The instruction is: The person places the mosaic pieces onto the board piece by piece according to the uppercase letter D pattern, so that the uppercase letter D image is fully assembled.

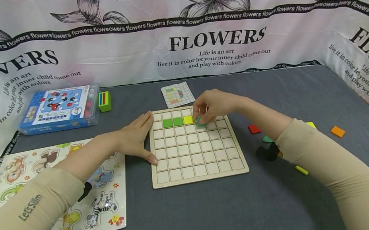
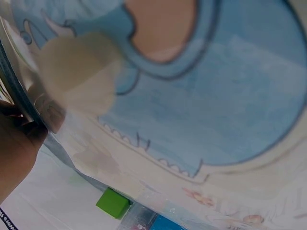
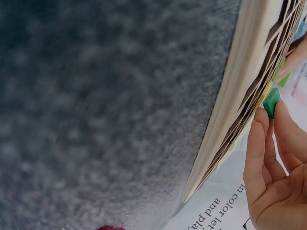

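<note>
A wooden grid board (image 1: 199, 177) lies on the grey cloth. Two green square tiles (image 1: 173, 122) and a yellow tile (image 1: 188, 120) sit side by side in its second row. My right hand (image 1: 217, 103) pinches a darker green tile (image 3: 272, 102) between thumb and fingertips, right over the cell beside the yellow one. My left hand (image 1: 133, 137) rests along the board's left edge, its fingers stretched toward the top corner and the thumb lower down. In the left wrist view, part of that hand (image 2: 17, 151) shows at the left edge.
A patterned card (image 1: 177, 94) lies behind the board. Loose tiles, among them a red one (image 1: 254, 129) and an orange one (image 1: 337, 131), lie around the right forearm. An animal puzzle board (image 1: 114, 222) is under the left forearm. A blue box (image 1: 57, 111) and a green block (image 1: 104, 102) stand behind it.
</note>
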`<action>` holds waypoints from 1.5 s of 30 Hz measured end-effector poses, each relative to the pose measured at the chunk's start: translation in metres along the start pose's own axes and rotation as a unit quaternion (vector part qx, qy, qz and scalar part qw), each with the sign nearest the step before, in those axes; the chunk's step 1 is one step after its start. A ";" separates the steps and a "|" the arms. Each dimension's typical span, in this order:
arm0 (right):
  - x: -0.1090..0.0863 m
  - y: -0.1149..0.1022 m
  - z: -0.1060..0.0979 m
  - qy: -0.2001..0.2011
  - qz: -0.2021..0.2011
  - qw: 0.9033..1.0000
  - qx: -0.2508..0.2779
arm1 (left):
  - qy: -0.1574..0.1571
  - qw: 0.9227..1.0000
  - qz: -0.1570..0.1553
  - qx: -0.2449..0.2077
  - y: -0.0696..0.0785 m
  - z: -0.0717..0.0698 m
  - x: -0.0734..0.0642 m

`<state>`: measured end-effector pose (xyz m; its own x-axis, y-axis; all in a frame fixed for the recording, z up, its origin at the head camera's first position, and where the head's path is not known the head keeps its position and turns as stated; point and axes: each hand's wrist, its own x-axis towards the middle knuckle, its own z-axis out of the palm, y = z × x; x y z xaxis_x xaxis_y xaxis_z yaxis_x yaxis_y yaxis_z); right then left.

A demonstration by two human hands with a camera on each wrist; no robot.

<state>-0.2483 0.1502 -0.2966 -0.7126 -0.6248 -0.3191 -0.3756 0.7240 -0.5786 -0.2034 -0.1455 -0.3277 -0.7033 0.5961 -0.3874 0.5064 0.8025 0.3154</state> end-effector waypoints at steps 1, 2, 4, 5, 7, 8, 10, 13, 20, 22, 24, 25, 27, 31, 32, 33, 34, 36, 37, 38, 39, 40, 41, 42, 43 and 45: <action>0.001 -0.001 0.001 -0.001 0.003 1.000 -0.002 | 0.000 1.000 0.000 0.000 0.000 0.000 0.000; 0.001 -0.002 0.001 -0.002 0.005 1.000 -0.004 | 0.001 1.000 -0.001 0.001 0.000 0.000 0.000; 0.002 -0.003 0.003 -0.002 0.009 1.000 -0.007 | 0.002 1.000 0.000 0.000 0.000 0.000 0.000; 0.003 -0.003 0.003 -0.001 0.010 1.000 -0.009 | 0.002 1.000 0.000 0.000 0.000 0.000 0.000; 0.003 -0.003 0.005 0.002 0.013 1.000 -0.013 | 0.003 1.000 0.002 -0.001 0.000 0.000 0.000; 0.003 -0.004 0.005 0.003 0.013 1.000 -0.015 | 0.002 1.000 0.002 -0.001 0.000 0.000 0.000; 0.003 -0.004 0.006 0.009 0.011 1.000 -0.023 | 0.001 1.000 0.002 -0.002 0.000 0.000 0.000; 0.004 -0.005 0.008 0.015 0.005 0.999 -0.031 | -0.001 1.000 0.000 -0.004 0.000 -0.001 -0.001; 0.006 -0.005 0.011 0.019 -0.001 0.999 -0.029 | -0.002 1.000 -0.004 -0.002 0.000 -0.001 0.000; 0.006 -0.006 0.011 0.020 -0.005 0.999 -0.032 | -0.003 1.000 -0.003 0.000 0.000 -0.001 0.000; 0.005 -0.006 0.011 0.021 -0.011 0.999 -0.038 | -0.004 1.000 -0.003 0.001 0.000 -0.001 0.000; 0.005 -0.006 0.011 0.022 -0.015 0.999 -0.040 | -0.004 1.000 -0.003 0.001 0.000 -0.001 0.000; 0.005 -0.006 0.011 0.023 -0.020 0.999 -0.044 | -0.005 1.000 -0.003 0.002 0.000 -0.001 0.000; 0.005 -0.005 0.012 0.024 -0.026 0.998 -0.044 | -0.004 1.000 -0.002 0.002 0.000 -0.001 0.000; 0.005 -0.005 0.013 0.025 -0.026 0.998 -0.043 | -0.004 1.000 -0.002 0.003 0.000 0.000 0.000; 0.005 -0.005 0.013 0.025 -0.028 0.998 -0.044 | -0.004 1.000 -0.002 0.003 0.000 0.000 0.000; 0.005 -0.005 0.013 0.025 -0.029 0.998 -0.047 | -0.004 1.000 -0.003 0.003 0.000 0.000 0.000; 0.004 -0.005 0.013 0.028 -0.027 0.998 -0.051 | -0.004 1.000 -0.004 0.004 0.000 0.000 0.000; 0.003 -0.004 0.012 0.030 -0.025 0.998 -0.054 | -0.004 1.000 -0.005 0.004 0.001 0.000 0.000; 0.002 -0.003 0.011 0.033 -0.022 0.998 -0.057 | -0.004 1.000 -0.005 0.004 0.001 0.000 0.000; 0.001 -0.002 0.010 0.035 -0.019 0.997 -0.060 | -0.003 1.000 -0.005 0.005 0.001 0.000 0.000; -0.001 -0.001 0.008 0.038 -0.014 0.997 -0.061 | -0.003 1.000 -0.005 0.005 0.001 0.000 0.000; -0.004 0.001 0.006 0.040 -0.008 0.997 -0.061 | -0.003 1.000 -0.005 0.005 0.001 0.000 0.000; -0.006 0.004 0.004 0.042 -0.002 0.997 -0.060 | -0.003 1.000 -0.005 0.006 0.001 0.000 0.000; -0.009 0.007 0.002 0.044 0.002 0.997 -0.061 | -0.002 1.000 -0.005 0.006 0.002 0.000 0.000; -0.014 0.014 -0.004 0.045 0.014 0.997 -0.060 | -0.002 1.000 -0.005 0.009 0.002 0.000 0.000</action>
<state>-0.2452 0.1701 -0.2971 -0.7720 -0.5789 -0.2625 -0.4188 0.7739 -0.4750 -0.2025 -0.1442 -0.3271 -0.7062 0.5877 -0.3949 0.5075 0.8090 0.2964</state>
